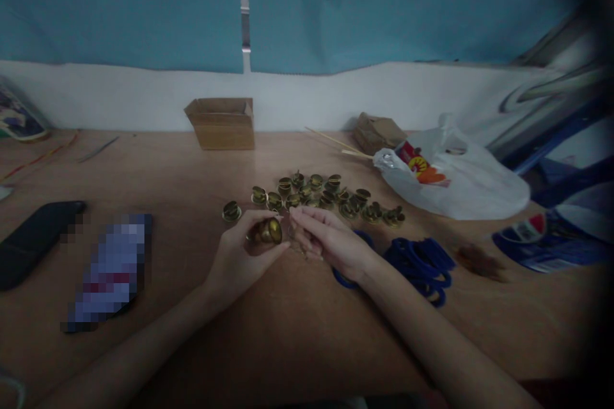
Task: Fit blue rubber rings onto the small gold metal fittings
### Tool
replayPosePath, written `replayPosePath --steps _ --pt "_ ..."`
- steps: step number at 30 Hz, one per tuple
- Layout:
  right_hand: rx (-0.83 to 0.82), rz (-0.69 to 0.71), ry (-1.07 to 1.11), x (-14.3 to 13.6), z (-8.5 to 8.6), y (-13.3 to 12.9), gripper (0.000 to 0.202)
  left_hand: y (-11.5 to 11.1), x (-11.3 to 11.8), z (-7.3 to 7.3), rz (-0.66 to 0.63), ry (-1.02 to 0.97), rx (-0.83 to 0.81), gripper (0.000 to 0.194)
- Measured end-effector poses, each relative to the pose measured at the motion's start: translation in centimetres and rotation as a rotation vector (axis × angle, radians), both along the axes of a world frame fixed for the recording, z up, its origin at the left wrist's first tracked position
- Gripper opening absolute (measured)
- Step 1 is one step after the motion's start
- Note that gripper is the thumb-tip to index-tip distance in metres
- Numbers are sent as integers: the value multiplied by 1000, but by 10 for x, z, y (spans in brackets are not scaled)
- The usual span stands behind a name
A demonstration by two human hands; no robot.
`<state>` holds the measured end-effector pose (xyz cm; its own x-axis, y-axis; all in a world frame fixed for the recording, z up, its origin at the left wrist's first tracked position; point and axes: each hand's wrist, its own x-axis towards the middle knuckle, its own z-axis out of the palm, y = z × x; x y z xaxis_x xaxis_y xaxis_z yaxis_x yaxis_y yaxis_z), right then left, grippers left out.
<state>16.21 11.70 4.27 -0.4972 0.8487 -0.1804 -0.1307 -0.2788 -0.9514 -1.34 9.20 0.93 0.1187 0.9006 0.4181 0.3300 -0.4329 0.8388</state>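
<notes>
My left hand (240, 255) is curled round a shiny brass-coloured metal piece (271, 230) with a round, cup-like end; its exact kind does not show. Close beside it, my right hand (330, 239) has its fingertips pinched together. Something small and thin seems to hang below those fingers, too blurred to name. Just beyond both hands stand several similar brass-coloured pieces (314, 190) in a loose cluster, and a single one (231, 210) sits apart on the left. Blue rings (417, 265) lie in a heap right of my right wrist, partly behind it.
An open cardboard box (224, 131) stands by the wall. At the right are a white plastic bag (470, 179), a crumpled brown carton (378, 133), a blue packet (542, 243) and thin sticks (330, 140). A dark phone-like object (36, 239) and a blurred-out item (112, 275) lie left.
</notes>
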Motion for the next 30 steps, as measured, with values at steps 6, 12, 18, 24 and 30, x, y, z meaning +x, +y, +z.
replayPosePath --steps 6,12,18,24,30 --pt "-26 45 13 1 0 -2 30 -3 0 -1 -60 -19 -34 42" --pt "-40 75 45 1 0 -3 28 -3 0 -2 -56 -16 -11 41" --pt "-74 57 15 0 4 -4 31 -3 -1 -2 -39 -5 -6 42" --pt "-95 63 -6 0 0 -4 33 -4 0 -1 -38 26 36 43" --pt "-104 40 -25 -1 1 -4 29 -6 0 1 -22 61 57 42"
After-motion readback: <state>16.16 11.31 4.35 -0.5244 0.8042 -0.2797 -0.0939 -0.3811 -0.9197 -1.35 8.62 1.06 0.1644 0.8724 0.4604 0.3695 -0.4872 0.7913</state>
